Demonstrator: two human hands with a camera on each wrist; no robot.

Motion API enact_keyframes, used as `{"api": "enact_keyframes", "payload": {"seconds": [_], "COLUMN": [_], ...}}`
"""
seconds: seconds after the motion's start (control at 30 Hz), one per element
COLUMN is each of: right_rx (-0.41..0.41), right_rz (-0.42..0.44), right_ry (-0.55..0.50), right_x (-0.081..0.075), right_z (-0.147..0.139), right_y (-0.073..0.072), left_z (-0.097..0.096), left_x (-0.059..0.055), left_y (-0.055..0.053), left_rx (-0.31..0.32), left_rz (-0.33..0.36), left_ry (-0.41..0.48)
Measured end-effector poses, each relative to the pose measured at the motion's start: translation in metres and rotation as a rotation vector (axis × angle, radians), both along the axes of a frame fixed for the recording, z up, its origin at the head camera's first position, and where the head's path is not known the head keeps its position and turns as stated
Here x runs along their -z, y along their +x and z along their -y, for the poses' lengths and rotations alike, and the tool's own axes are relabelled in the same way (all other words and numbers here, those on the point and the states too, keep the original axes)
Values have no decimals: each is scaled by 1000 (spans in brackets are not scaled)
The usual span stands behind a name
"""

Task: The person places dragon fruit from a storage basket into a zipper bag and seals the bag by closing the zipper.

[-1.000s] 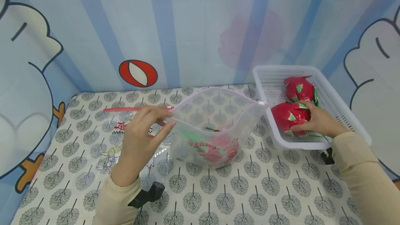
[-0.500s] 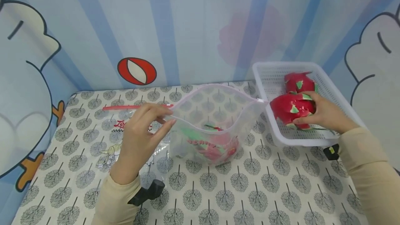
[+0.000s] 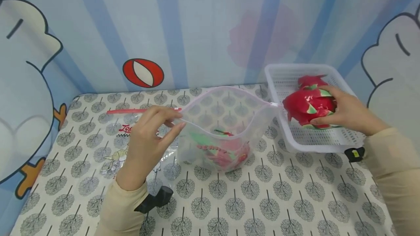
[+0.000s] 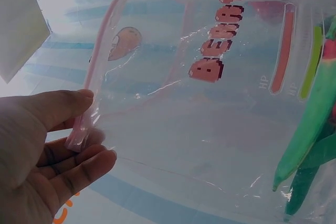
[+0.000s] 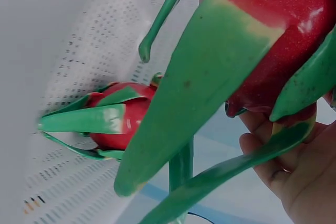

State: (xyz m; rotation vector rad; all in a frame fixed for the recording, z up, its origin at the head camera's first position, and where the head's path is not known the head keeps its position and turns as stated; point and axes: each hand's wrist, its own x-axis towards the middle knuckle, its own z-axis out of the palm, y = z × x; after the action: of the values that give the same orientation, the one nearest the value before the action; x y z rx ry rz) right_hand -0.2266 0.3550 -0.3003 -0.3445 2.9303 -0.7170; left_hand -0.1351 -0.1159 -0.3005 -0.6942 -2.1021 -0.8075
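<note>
My left hand [image 3: 149, 143] pinches the pink-edged mouth of a clear zip bag [image 3: 197, 148] between thumb and fingers. The bag stands with its mouth spread, a red and green dragon fruit [image 3: 226, 154] inside at the bottom. In the left wrist view the bag's side [image 4: 157, 145] carries red BERRY lettering. My right hand [image 3: 352, 114] grips a second dragon fruit [image 3: 306, 106], held up over the white basket [image 3: 323, 148]. Long green leaves [image 5: 199, 77] hang from it in the right wrist view. Partly hidden behind it, another dragon fruit [image 3: 310, 80] lies in the basket.
Left of the standing bag, a clear bag with a red zip strip [image 3: 128, 111] lies flat on the tree-patterned cloth [image 3: 236, 207]. A blue striped backdrop [image 3: 210, 28] rises behind the table. Black wrist cameras [image 3: 155, 197] sit on both sleeves.
My right hand has lifted the dragon fruit up in the basket, shifting slightly right and toward the back. My left hand keeps its hold on the bag's edge.
</note>
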Motion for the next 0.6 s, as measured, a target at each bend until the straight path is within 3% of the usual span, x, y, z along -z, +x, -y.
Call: {"api": "enact_keyframes", "payload": {"seconds": [0.33,0.6], "right_rx": [-41,-45], "right_rz": [-50,-40], "right_ry": [-8,-20], "right_x": [-26,-46], "right_z": [11,25], "right_y": [3,6], "left_z": [0,0], "left_x": [0,0], "left_y": [-2,-3], "left_rx": [15,25], "left_rz": [-10,-26], "left_ry": [24,16]}}
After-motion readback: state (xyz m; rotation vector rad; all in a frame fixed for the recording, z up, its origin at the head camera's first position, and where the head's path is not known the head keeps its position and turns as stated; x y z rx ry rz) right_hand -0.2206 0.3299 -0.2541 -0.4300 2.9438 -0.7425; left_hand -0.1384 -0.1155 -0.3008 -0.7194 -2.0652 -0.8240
